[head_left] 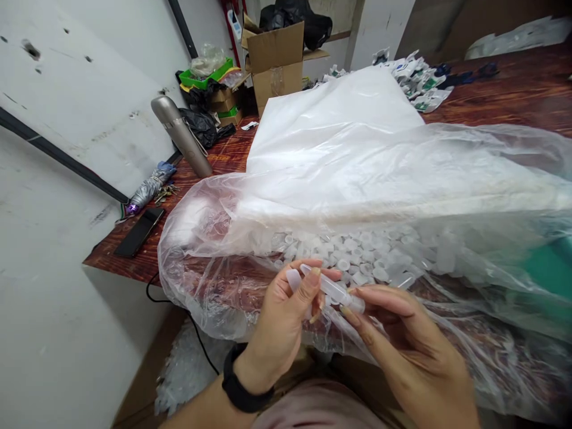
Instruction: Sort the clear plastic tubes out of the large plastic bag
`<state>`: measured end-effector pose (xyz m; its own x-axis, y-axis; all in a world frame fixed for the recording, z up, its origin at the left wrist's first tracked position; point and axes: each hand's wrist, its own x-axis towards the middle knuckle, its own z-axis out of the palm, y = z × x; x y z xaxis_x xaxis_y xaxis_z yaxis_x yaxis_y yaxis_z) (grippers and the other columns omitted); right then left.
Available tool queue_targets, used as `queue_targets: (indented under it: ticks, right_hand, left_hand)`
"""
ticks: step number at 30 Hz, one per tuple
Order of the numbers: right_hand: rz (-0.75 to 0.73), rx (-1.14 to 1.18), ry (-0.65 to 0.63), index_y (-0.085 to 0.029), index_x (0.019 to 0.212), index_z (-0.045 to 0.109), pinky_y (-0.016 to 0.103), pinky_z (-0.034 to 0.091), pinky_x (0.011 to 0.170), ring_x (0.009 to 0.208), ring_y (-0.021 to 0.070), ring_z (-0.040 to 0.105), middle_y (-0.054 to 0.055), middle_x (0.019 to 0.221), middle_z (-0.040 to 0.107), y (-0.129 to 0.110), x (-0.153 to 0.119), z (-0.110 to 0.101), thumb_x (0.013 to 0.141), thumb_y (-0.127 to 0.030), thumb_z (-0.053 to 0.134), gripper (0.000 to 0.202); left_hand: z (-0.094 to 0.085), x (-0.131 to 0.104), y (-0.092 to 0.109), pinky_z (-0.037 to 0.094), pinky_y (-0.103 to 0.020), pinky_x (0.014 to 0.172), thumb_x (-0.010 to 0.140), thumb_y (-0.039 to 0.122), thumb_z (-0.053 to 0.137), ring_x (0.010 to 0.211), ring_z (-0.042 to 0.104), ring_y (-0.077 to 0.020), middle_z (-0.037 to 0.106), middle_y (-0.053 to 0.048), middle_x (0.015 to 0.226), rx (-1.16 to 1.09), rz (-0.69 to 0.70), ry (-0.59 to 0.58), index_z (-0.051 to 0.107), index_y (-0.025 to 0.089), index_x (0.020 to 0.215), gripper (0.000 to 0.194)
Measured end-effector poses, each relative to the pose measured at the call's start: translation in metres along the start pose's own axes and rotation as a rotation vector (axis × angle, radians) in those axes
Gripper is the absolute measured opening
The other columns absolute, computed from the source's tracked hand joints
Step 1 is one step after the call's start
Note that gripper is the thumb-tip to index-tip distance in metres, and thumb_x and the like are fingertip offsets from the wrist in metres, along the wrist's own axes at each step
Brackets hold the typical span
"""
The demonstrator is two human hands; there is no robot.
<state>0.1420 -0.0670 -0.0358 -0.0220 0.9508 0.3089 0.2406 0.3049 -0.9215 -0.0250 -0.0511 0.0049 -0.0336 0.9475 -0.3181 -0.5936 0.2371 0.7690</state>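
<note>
Pinching a slim translucent tube [331,289] between thumb and fingers in the head view, the left hand [280,313] is holding it aslant, its narrow end pointing up and to the left. A second translucent piece [293,279] is poking out beside the same thumb; how much of it the palm is hiding, I cannot tell. The right hand [409,336] is gripping the clear end piece [356,304] with its thumb and forefinger. Both hands are working just in front of a heap of loose caps [353,253], which are lying under clear plastic [210,304] on the bench [504,92].

Judging by the grips, the right hand is working the end piece against the tube. For good handling, the left should be bracing the tube firmly without squashing its wall, while the right should be aligning the end piece squarely and pressing or turning evenly, never levering sideways. The second piece should be resting clear of the pinch.
</note>
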Motion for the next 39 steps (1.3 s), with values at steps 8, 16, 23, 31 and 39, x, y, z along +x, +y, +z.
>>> queue_targets:
  ticks: [8, 16, 23, 31, 39]
  right_hand:
    - [-0.061, -0.006, 0.071, -0.037, 0.109, 0.075, 0.036, 0.066, 0.091, 0.103, 0.0223, 0.076, 0.002, 0.11, 0.078, -0.005, -0.009, 0.005, 0.097, -0.024, 0.076, 0.017]
    - [0.075, -0.041, -0.076, -0.036, 0.127, 0.069, 0.023, 0.067, 0.065, 0.071, 0.0159, 0.08, -0.002, 0.089, 0.082, -0.008, -0.009, -0.001, 0.108, -0.033, 0.06, 0.021]
    - [0.063, -0.118, -0.198, -0.035, 0.142, 0.063, 0.027, 0.066, 0.062, 0.069, 0.0187, 0.078, 0.002, 0.086, 0.079, -0.014, -0.013, -0.003, 0.113, -0.037, 0.044, 0.034]
    - [0.147, -0.123, -0.169, -0.037, 0.153, 0.052, 0.027, 0.065, 0.067, 0.075, 0.0175, 0.076, 0.002, 0.096, 0.074, -0.006, -0.019, -0.009, 0.112, -0.042, 0.049, 0.042]
    - [0.39, 0.223, -0.239, -0.037, 0.136, 0.062, 0.03, 0.063, 0.065, 0.075, 0.0189, 0.073, 0.002, 0.096, 0.074, -0.009, -0.022, 0.003, 0.111, -0.051, 0.046, 0.032]
  left_hand:
    - [-0.008, -0.017, -0.028, 0.048, -0.021, 0.062, 0.088, 0.052, 0.088, 0.064, 0.056, -0.0074, 0.083, -0.005, 0.105, 0.02, 0.125, 0.076, 0.073, 0.021, 0.104, 0.038]
    - [-0.01, -0.024, -0.035, 0.058, -0.025, 0.076, 0.093, 0.047, 0.084, 0.081, 0.072, -0.0133, 0.082, -0.004, 0.112, 0.021, 0.117, 0.003, 0.074, 0.023, 0.105, 0.029]
    - [-0.012, -0.027, -0.039, 0.057, -0.025, 0.081, 0.094, 0.049, 0.083, 0.085, 0.071, -0.0132, 0.082, -0.003, 0.106, 0.025, 0.07, -0.025, 0.076, 0.024, 0.108, 0.03]
    - [-0.011, -0.03, -0.04, 0.055, -0.032, 0.1, 0.093, 0.051, 0.084, 0.112, 0.074, -0.0209, 0.083, -0.005, 0.112, 0.028, 0.06, 0.02, 0.076, 0.025, 0.107, 0.03]
    - [-0.015, -0.029, -0.044, 0.05, -0.034, 0.111, 0.099, 0.046, 0.078, 0.124, 0.071, -0.0217, 0.082, -0.005, 0.113, 0.065, 0.095, -0.039, 0.076, 0.024, 0.108, 0.024]
